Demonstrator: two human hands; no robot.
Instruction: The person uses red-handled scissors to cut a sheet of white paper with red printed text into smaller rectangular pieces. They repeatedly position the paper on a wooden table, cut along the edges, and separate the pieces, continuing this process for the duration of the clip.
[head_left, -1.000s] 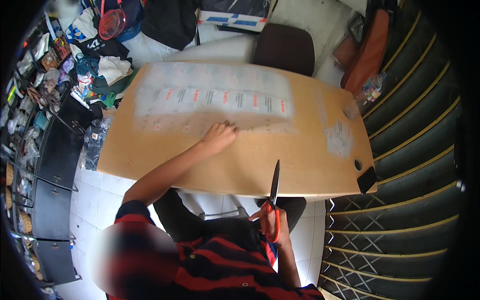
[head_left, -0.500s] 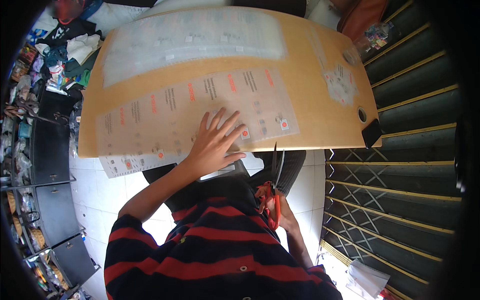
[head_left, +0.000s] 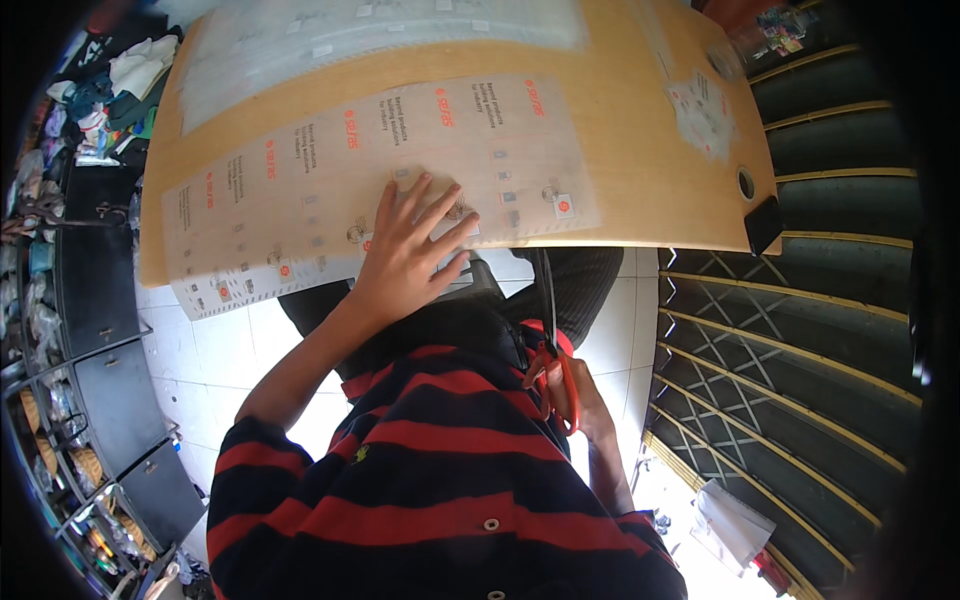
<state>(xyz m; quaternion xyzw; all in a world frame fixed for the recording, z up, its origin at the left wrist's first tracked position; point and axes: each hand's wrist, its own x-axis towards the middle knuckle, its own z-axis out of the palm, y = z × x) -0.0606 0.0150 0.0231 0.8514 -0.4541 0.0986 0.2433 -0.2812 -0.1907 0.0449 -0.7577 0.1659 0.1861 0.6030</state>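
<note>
From my station I see the tan table (head_left: 660, 200) filling most of the upper frame. The dark slatted shutter (head_left: 850, 230) with yellow edging runs down the right side. Below centre I have the red-and-dark striped shirt (head_left: 440, 470) of the wearer, and black cabinets (head_left: 120, 390) stand along the left. The translucent printed sheet (head_left: 350, 170) lies left of centre on the table, its lower-left part hanging past the near edge. Above it, at the top of the frame, I make out a pile of clear sheets (head_left: 380, 50). Near centre, the left hand (head_left: 405, 245) is laid over the sheet's lower edge, palm down, fingers spread wide. Right of centre, the red-handled scissors (head_left: 547, 310) point toward the top of the frame, blades close together; I cannot tell whether they meet fully. The right hand (head_left: 585, 395) has its fingers curled around their handles. A black phone (head_left: 764, 225) sits at the table's right corner.
</note>
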